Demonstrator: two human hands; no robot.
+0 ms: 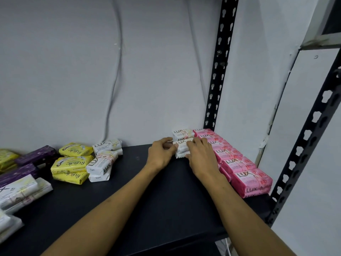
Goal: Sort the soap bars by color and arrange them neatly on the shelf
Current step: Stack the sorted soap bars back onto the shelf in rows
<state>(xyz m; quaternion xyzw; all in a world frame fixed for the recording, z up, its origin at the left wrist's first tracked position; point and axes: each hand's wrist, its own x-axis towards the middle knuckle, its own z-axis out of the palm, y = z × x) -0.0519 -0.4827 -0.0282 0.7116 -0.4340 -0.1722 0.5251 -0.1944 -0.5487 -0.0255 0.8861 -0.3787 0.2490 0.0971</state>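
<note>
Both hands meet on a small stack of white paper-wrapped soap bars (181,149), two high as far as can be seen. The left hand (160,153) pinches the stack's left end with curled fingers and thumb. The right hand (200,154) lies over its right end, fingers curled down onto the wrappers. The stack sits on the black metal shelf (156,196), just in front of another pair of white bars (182,134) against the wall.

The step in hand looks like starting a white column beside the finished pink one. The next move probably calls for squaring this stack flush with the pair behind it, then reaching left for more white bars.

Immediately right of the right hand runs the row of pink wrapped soap bars (234,159), touching one another, stacked two high; about seven stacks show, though the far ones blur together.

Well left of the left hand lies the unsorted stock: a loose heap of white bars (103,161), roughly five; three yellow wrapped bars (72,166) beside them, with more yellow (6,157) at the frame edge; two dark purple boxed bars (36,154); and several pale wrapped bars (20,191) nearest the viewer, cut off, count unclear.
</note>
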